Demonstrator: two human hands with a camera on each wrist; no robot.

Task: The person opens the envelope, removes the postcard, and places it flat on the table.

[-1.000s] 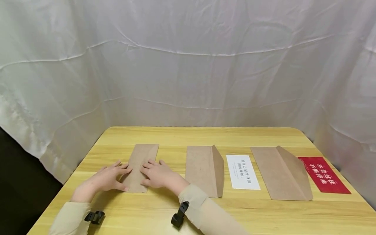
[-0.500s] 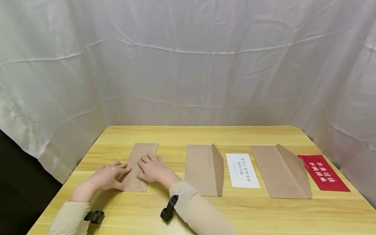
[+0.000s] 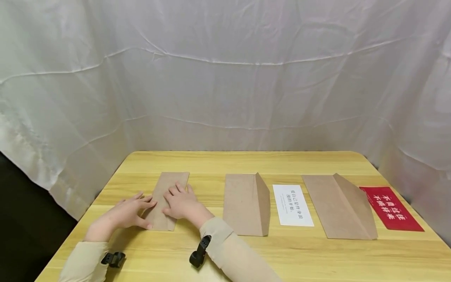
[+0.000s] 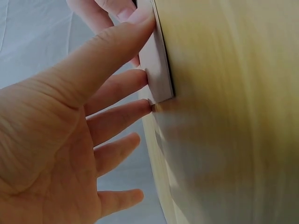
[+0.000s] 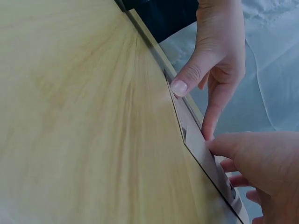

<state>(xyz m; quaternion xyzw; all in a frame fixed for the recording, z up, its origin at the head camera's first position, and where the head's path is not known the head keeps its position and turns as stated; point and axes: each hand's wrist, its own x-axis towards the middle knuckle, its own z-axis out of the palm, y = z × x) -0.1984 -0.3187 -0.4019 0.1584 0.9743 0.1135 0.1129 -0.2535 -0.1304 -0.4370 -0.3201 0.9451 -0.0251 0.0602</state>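
A brown paper envelope (image 3: 161, 221) lies flat at the left of the table, its flap folded over. My left hand (image 3: 128, 213) rests along its left side, thumb on the near left corner and fingertips at the left edge. Across the envelope's middle and right part, my right hand (image 3: 181, 201) rests with fingers spread, hiding some of the paper. In the left wrist view the left hand (image 4: 60, 116) has straight, spread fingers, thumb touching the envelope (image 4: 156, 70). The right wrist view has the right thumb touching the envelope (image 5: 196, 144), the left hand (image 5: 222, 56) beyond.
Right of the hands lies a second brown envelope (image 3: 241, 203) with its flap unfolded. Beyond it are a white card (image 3: 285, 205) with dark writing, a third unfolded envelope (image 3: 327, 207) and a red card (image 3: 391, 207) partly beneath its flap. A pale curtain (image 3: 225, 78) hangs behind the table.
My right hand has slid left and slightly farther away over the folded envelope, from its right edge toward its middle. The left hand stays nearly in place.
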